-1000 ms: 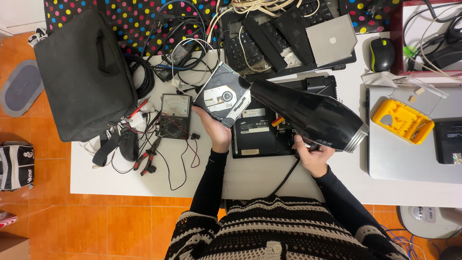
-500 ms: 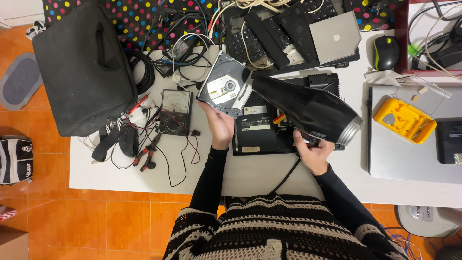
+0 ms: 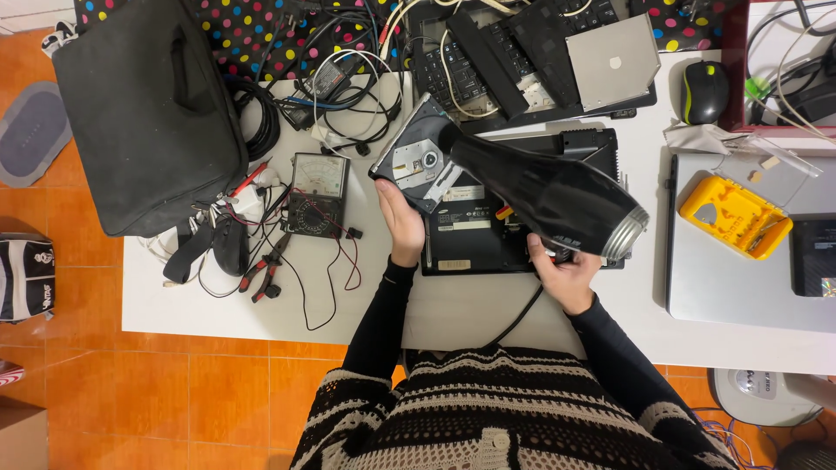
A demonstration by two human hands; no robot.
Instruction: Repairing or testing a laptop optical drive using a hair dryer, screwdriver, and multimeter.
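Gripping: left hand (image 3: 402, 222) clasped optical drive (image 3: 416, 164); right hand (image 3: 564, 271) clenched round hair dryer (image 3: 549, 193) handle.
Relation: dryer nozzle lay on drive, just above opened laptop (image 3: 488, 235).
Axis: dryer ran diag., nozzle upper-left, rear grille lower-right.
Nearer: left hand to drive.
Count: 1 drive, 1 dryer, 2 hands.
Beyond: multimeter (image 3: 317, 193) left of laptop.

The hair dryer (image 3: 549, 196) hides part of the opened laptop (image 3: 488, 235) beneath it.
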